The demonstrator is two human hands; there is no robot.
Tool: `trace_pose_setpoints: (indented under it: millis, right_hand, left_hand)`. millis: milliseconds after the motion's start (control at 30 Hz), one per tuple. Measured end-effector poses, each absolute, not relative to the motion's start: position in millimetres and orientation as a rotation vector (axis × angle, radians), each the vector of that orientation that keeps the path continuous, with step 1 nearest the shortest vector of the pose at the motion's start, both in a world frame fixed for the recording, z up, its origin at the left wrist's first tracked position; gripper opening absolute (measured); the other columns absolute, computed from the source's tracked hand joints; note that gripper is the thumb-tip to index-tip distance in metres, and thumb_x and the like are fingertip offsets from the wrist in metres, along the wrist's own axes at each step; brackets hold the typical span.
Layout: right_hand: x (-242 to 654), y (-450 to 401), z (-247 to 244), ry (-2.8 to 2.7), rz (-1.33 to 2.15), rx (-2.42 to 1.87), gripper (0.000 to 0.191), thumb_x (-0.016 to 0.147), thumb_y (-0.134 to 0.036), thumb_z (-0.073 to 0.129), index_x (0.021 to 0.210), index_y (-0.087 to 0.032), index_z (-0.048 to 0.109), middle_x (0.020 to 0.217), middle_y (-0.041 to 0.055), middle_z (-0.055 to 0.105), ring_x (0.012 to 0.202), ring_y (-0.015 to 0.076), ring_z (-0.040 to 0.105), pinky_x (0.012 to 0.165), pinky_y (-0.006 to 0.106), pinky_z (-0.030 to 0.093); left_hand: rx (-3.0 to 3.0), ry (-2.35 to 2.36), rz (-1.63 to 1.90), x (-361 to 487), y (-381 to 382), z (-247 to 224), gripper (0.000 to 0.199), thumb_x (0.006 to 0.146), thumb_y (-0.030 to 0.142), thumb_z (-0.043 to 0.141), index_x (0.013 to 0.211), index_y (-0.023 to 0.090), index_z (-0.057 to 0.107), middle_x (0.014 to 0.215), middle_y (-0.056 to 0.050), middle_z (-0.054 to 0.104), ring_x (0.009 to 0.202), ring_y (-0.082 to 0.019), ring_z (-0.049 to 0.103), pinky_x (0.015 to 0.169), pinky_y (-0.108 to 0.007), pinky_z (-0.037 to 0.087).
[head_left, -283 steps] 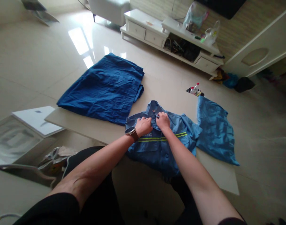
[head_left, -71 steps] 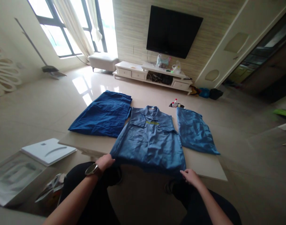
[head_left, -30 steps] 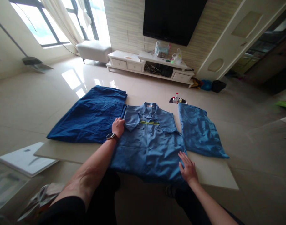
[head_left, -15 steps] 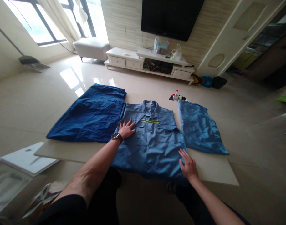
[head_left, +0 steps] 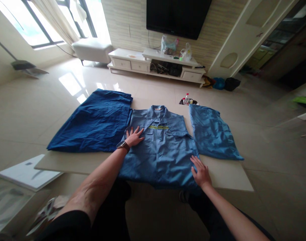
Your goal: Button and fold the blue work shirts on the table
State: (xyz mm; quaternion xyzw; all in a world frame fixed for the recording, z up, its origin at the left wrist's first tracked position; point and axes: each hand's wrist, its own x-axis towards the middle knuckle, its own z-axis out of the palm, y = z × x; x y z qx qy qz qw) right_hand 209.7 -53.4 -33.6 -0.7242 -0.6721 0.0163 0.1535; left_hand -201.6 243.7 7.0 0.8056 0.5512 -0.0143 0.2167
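A blue-grey work shirt (head_left: 159, 160) lies spread front side up on a pale board, its collar pointing away from me and its lower edge hanging over the near side. Yellow stripes cross its chest between two flap pockets. My left hand (head_left: 134, 136) rests flat with spread fingers on the shirt's left chest area. Along the shirt's right side, my right hand (head_left: 201, 171) lies palm down, fingers stretched out. A folded dark blue garment (head_left: 92, 124) is left of the shirt, partly against it. To the right lies a folded lighter blue garment (head_left: 213, 132).
The pale board (head_left: 67, 161) has a near edge close to my legs. Bottles with red caps (head_left: 186, 99) stand beyond it. A white box (head_left: 24, 172) is at the lower left. Farther off are a low TV cabinet (head_left: 140, 67), a padded bench (head_left: 92, 50) and a dustpan (head_left: 33, 72).
The view has shifted slightly, so everything sits a little further left in it. Both hands keep their places on the shirt, and the garments look unchanged.
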Motion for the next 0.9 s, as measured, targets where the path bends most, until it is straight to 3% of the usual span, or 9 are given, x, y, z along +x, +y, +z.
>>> trace_pose_setpoints:
  millis: [267, 467, 633, 733, 900]
  right_hand:
    - [209.3, -53.8, -33.8, -1.932, 0.029, -2.073, 0.055, 0.099, -0.025, 0.043, 0.152, -0.029, 0.056, 0.156, 0.0079, 0.057, 0.145, 0.0289, 0.052, 0.108, 0.05, 0.045]
    - [209.4, -53.8, -34.3, -1.936, 0.022, -2.068, 0.056, 0.098, -0.024, 0.044, 0.153, -0.028, 0.056, 0.157, 0.0077, 0.057, 0.144, 0.029, 0.052, 0.109, 0.049, 0.045]
    - [209.8, -53.8, -35.1, -1.937, 0.012, -2.056, 0.055, 0.098, -0.025, 0.044, 0.152, -0.029, 0.057, 0.156, 0.0071, 0.058, 0.144, 0.0288, 0.053, 0.108, 0.049, 0.045]
    - [209.4, -53.7, -34.0, -1.937, 0.018, -2.058, 0.054, 0.099, -0.026, 0.044, 0.151, -0.028, 0.058, 0.156, 0.0067, 0.057, 0.144, 0.0286, 0.053, 0.107, 0.048, 0.045]
    - [207.9, -53.5, -31.2, -1.919, 0.043, -2.073, 0.051, 0.1, -0.028, 0.043, 0.149, -0.027, 0.059, 0.156, 0.0072, 0.058, 0.144, 0.0287, 0.053, 0.108, 0.048, 0.045]
  left_hand:
    - [2.336, 1.586, 0.048, -200.2, 242.7, 16.9, 0.064, 0.1, 0.032, 0.046, 0.164, 0.033, 0.039, 0.173, -0.005, 0.034, 0.16, -0.041, 0.025, 0.125, -0.065, 0.025]
    - [2.34, 1.668, 0.096, -192.9, 241.2, 23.2, 0.053, 0.101, 0.028, 0.042, 0.151, 0.027, 0.059, 0.164, -0.007, 0.049, 0.151, -0.036, 0.042, 0.122, -0.056, 0.037]
    - [2.323, 1.702, 0.139, -190.9, 242.1, 25.8, 0.05, 0.104, 0.029, 0.037, 0.148, 0.029, 0.062, 0.16, -0.004, 0.055, 0.146, -0.031, 0.05, 0.12, -0.048, 0.041]
    - [2.312, 1.71, 0.156, -190.1, 241.8, 25.0, 0.051, 0.107, 0.032, 0.033, 0.149, 0.027, 0.061, 0.161, -0.005, 0.053, 0.147, -0.032, 0.049, 0.122, -0.049, 0.04]
    - [2.333, 1.635, 0.036, -191.5, 241.1, 21.4, 0.058, 0.1, 0.035, 0.051, 0.158, 0.028, 0.05, 0.171, -0.009, 0.037, 0.157, -0.042, 0.032, 0.124, -0.064, 0.03]
